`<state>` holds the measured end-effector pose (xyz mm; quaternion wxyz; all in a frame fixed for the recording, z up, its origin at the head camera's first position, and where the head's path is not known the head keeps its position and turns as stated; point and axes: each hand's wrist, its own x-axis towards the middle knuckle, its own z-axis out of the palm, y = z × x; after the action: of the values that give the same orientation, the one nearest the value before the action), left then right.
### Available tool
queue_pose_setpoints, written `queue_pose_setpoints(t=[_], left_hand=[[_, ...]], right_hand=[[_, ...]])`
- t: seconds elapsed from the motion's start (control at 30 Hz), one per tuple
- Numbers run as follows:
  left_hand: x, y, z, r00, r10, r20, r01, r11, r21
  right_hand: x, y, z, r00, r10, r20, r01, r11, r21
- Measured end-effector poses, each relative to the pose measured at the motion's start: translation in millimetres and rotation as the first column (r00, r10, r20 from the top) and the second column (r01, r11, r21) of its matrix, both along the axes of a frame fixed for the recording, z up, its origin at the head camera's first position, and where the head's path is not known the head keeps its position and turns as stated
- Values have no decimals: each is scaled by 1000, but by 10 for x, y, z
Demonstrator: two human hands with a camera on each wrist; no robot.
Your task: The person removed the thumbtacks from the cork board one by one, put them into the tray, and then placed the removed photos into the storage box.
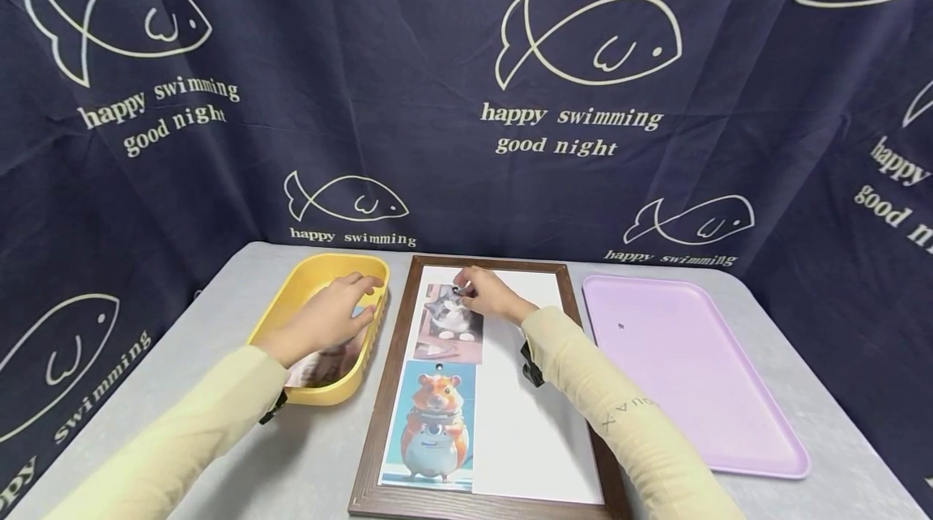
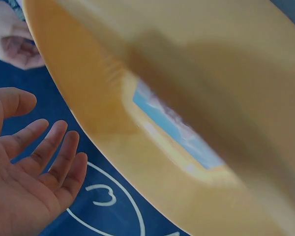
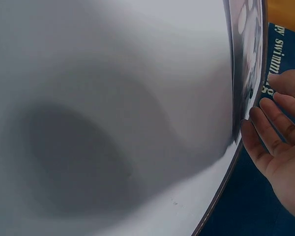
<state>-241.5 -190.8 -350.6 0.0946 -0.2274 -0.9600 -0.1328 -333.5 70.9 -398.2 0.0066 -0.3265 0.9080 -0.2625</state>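
My right hand (image 1: 490,293) is at the top edge of a cat photo (image 1: 445,324), with thumb and fingers about a small black round piece (image 3: 250,93). In the right wrist view its fingers are loosely extended and pinch nothing. That photo lies on a white board (image 1: 535,415) with a brown frame, at the upper left. Below it lies a hamster picture (image 1: 432,423), with another small dark piece at its top. Over the right side of a yellow bin (image 1: 328,397), my left hand (image 1: 331,317) has relaxed, spread fingers and holds nothing. A blue-edged picture (image 2: 177,128) lies in the bin.
To the right of the board stands a shallow purple tray (image 1: 678,366) with a small dark piece (image 1: 621,326) in it. A dark blue curtain (image 1: 452,99) with fish drawings hangs behind the grey table (image 1: 306,471).
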Motion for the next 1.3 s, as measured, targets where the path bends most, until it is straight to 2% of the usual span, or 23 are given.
queue_pose_setpoints(t=[0.2, 0.23, 0.37, 0.43, 0.47, 0.63, 0.8, 1.03, 1.3], left_hand=[[6, 156, -22, 996, -59, -67, 55, 997, -57], [6, 176, -24, 995, -65, -76, 60, 996, -69], [9, 254, -41, 992, -92, -89, 81, 990, -115], [8, 285, -57, 991, -102, -85, 90, 988, -129], [10, 300, -66, 991, -106, -82, 94, 986, -137], [14, 364, -111, 990, -123, -73, 109, 980, -168], [5, 419, -144, 985, -148, -88, 128, 972, -198], [-17, 499, -178, 981, -183, -61, 162, 954, -252], [-20, 563, -211, 976, -215, -20, 199, 933, -299]], right_hand=[[-70, 11, -53, 999, 26, 21, -26, 999, -19], [-156, 31, -143, 999, 52, 0, -52, 998, -37], [-190, 26, -169, 999, 48, -8, -48, 999, -16], [-173, 10, -158, 999, 43, -9, -43, 999, -6], [-91, -16, -71, 1000, 17, 9, -17, 1000, 19], [-27, -65, -21, 999, -1, -33, 4, 996, 92], [-26, -88, -13, 997, 9, -77, 1, 991, 133], [-31, -102, -12, 991, 38, -130, -19, 989, 147], [-52, -132, 11, 994, 29, -109, -10, 985, 174]])
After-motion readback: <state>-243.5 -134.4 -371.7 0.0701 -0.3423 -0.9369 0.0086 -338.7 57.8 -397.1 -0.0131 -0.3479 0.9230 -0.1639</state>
